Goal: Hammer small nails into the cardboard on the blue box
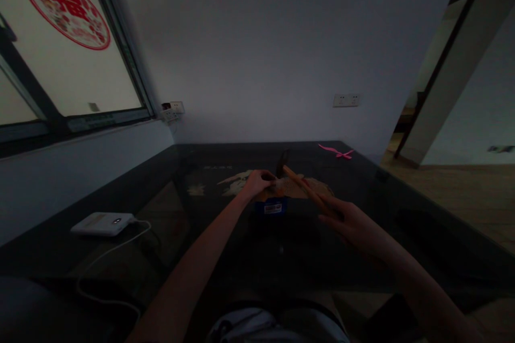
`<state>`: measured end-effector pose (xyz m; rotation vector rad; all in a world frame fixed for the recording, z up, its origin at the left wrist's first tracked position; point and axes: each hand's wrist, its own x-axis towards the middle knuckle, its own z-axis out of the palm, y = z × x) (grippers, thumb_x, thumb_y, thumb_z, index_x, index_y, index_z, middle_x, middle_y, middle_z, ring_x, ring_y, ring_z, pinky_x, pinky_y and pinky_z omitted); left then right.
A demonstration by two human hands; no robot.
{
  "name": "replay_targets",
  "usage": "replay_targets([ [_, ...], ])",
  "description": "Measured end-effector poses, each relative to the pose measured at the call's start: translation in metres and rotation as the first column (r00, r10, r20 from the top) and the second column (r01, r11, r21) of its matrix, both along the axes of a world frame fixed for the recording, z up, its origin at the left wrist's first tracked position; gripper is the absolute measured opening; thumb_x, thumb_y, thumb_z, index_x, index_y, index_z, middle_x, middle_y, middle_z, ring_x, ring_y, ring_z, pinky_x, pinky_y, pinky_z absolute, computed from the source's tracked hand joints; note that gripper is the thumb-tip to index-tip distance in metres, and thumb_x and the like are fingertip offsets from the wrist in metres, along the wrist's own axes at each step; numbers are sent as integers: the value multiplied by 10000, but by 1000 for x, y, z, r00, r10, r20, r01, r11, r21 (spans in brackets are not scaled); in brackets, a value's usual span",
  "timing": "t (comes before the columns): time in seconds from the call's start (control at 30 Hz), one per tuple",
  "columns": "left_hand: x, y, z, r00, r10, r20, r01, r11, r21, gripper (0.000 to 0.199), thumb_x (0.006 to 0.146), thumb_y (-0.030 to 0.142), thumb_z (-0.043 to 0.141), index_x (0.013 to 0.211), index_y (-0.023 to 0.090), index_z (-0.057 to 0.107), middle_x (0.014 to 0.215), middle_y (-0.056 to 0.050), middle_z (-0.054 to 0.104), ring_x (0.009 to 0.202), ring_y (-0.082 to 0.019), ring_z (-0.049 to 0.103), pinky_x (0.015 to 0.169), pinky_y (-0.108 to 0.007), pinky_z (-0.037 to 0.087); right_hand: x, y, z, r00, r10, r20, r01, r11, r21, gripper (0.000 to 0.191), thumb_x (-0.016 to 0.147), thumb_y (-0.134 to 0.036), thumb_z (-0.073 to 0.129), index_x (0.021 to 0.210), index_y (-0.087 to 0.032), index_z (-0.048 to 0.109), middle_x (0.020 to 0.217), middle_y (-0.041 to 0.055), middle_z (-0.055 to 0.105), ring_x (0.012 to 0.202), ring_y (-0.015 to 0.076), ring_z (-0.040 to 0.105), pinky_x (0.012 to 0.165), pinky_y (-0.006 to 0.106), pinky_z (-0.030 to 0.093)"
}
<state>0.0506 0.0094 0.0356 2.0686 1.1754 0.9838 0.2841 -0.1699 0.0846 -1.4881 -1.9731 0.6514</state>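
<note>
My right hand (341, 216) is wrapped round the wooden handle of a hammer (308, 188). The dark hammer head stands up just above a flat brown piece (295, 188), close to my left fingertips. My left hand (257, 185) reaches onto that piece from the left, its thumb and fingers closed in a pinch. Whatever they hold, if anything, is too small and dark to make out. Beneath the brown piece sits a blue box (271, 207) with a pale label on its front. Pale, flat material (234, 183) lies partly behind my left hand.
On the dark glossy table (241, 257), a white power bank (103, 223) lies at left with a white cable (110, 249). A pink strap-like thing (341, 154) rests near the far right edge. The wall (257, 64) rises directly behind the table.
</note>
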Motion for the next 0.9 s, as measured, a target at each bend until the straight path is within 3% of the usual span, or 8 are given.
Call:
replay_targets([
  [0.1,0,3,-2,1000,7,2,-7,1000,-1,231,672,254,670,840,100,706,831,-83,710,735,-173,635,692,-266,484,-4,-2,4,999,-5,-46,4,1000,-19,654,787,-382,494,1354,-62,424,763,78,679,550,200,599,494,295,452],
  [0.2,0,3,-2,1000,-5,3,5,1000,-5,242,672,276,671,834,100,704,826,-84,709,735,-174,634,697,-270,485,-7,-2,6,997,-11,-75,10,1000,-25,650,789,-396,493,1342,-60,437,718,68,669,484,178,567,441,277,423],
  [0.27,0,2,-1,1000,-21,12,21,1000,1,246,669,288,673,827,101,704,832,-85,708,743,-175,634,713,-274,485,-7,-1,6,997,-20,-76,19,1000,-10,629,791,-390,505,1340,-87,449,798,88,696,555,198,613,483,290,459],
  [0.37,0,2,-1,998,-35,51,36,999,-10,245,669,289,671,826,104,702,835,-85,708,750,-175,635,719,-275,486,-7,0,7,999,3,-43,0,996,86,580,782,-356,532,1311,-120,498,1075,128,677,839,257,657,692,352,513],
  [0.43,0,3,-2,996,-38,77,41,999,-31,236,675,285,664,824,106,699,833,-84,708,747,-171,634,710,-272,489,-7,0,7,1000,17,-19,-14,994,112,548,787,-340,531,1296,-138,517,1148,121,653,930,264,643,781,374,503],
  [0.6,1,2,-3,997,-25,71,28,999,-39,232,682,281,657,826,104,696,831,-83,707,735,-169,631,695,-269,489,-5,1,8,999,27,-32,-23,995,97,564,787,-322,535,1310,-114,497,1180,132,639,1028,277,610,852,384,482],
  [0.73,1,-2,2,999,-10,32,11,999,-45,221,668,254,666,827,102,696,848,-80,708,744,-175,633,710,-277,487,-3,2,6,999,34,3,-34,999,15,550,794,-293,533,1314,-120,491,1064,113,690,882,259,657,767,379,513],
  [0.9,2,-3,1,998,-18,63,21,998,-57,212,681,264,656,809,99,694,821,-77,707,730,-169,633,697,-264,484,-3,0,10,998,33,-49,-27,994,104,554,797,-287,543,1325,-128,484,1114,114,671,973,280,628,806,388,504],
])
